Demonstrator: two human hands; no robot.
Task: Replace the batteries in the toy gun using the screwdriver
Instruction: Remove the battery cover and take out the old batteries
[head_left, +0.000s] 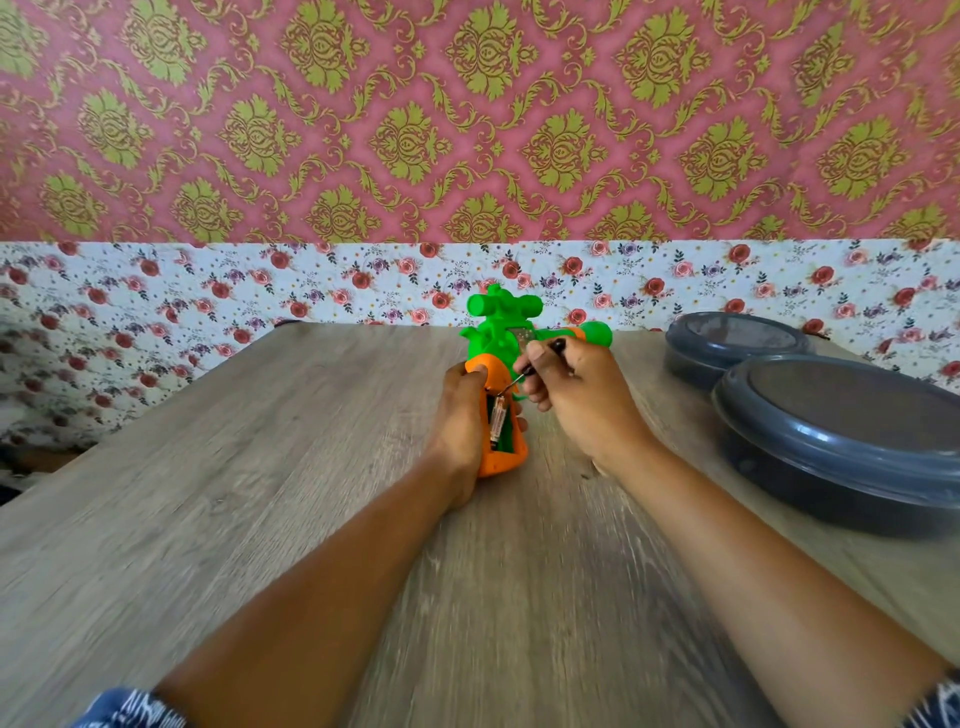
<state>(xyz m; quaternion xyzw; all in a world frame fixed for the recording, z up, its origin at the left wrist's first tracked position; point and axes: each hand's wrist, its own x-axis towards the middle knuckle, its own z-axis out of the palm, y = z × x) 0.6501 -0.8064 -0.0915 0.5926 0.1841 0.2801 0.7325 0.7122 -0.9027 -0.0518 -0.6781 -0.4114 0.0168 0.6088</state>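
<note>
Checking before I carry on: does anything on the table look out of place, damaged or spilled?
Nothing stands out. The toy gun grip is open with a battery seated inside, left hand steadying it, right hand holding the screwdriver tip at the compartment. No spills show.

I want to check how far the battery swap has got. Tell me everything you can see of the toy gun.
The toy gun looks like glossy plastic: green body with a scope-like part on top, orange grip, green and orange barrel pointing right. It stands on the wooden table, grip toward the camera. The grip's compartment is open, a battery still inside. The left hand wraps the grip; the right hand holds a screwdriver with its tip at the compartment's top.
</note>
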